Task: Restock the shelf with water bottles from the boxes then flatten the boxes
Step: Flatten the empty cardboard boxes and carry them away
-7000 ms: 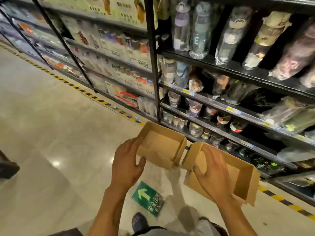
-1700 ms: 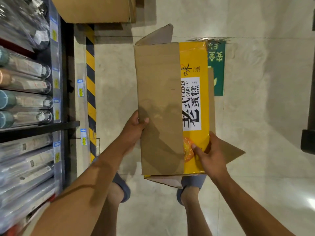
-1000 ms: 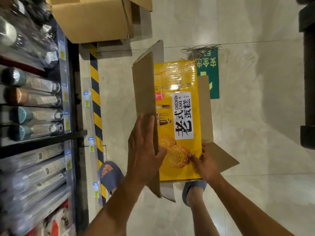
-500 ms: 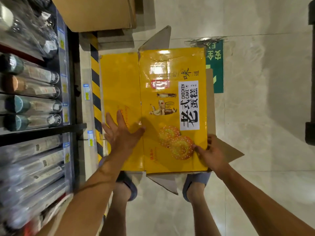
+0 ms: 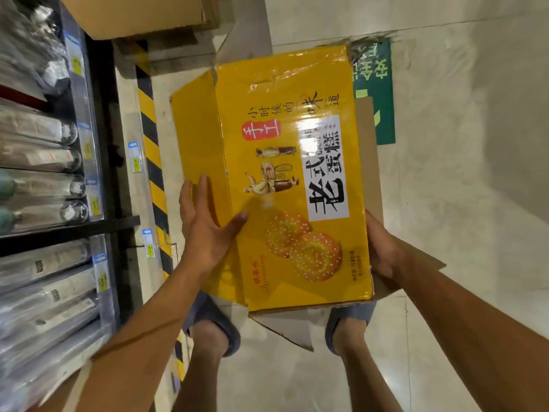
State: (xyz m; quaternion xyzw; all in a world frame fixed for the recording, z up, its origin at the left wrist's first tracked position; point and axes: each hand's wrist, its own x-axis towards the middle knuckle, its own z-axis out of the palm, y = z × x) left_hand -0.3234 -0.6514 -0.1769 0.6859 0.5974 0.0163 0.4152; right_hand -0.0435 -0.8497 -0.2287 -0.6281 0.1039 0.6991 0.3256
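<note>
I hold a yellow printed cardboard box [image 5: 285,179] in front of me above the floor, its brown flaps sticking out at the top, right and bottom. My left hand [image 5: 205,230] lies with straight fingers on the narrow left panel and its thumb on the big printed face. My right hand [image 5: 381,251] grips the box's right edge near the lower corner, fingers hidden behind the box. Wrapped water bottles [image 5: 41,162] lie on the shelf [image 5: 98,224] at the left.
A plain brown box [image 5: 133,13] stands on the floor at the top left. Yellow-black hazard tape [image 5: 153,162] runs along the shelf foot. A green floor sticker [image 5: 375,90] shows behind the yellow box. My two feet in blue slippers [image 5: 214,328] stand below it.
The left panel, spread flat half a second ago, has folded downward at the crease. My left hand has shifted right onto that crease. The right hand keeps its hold.
</note>
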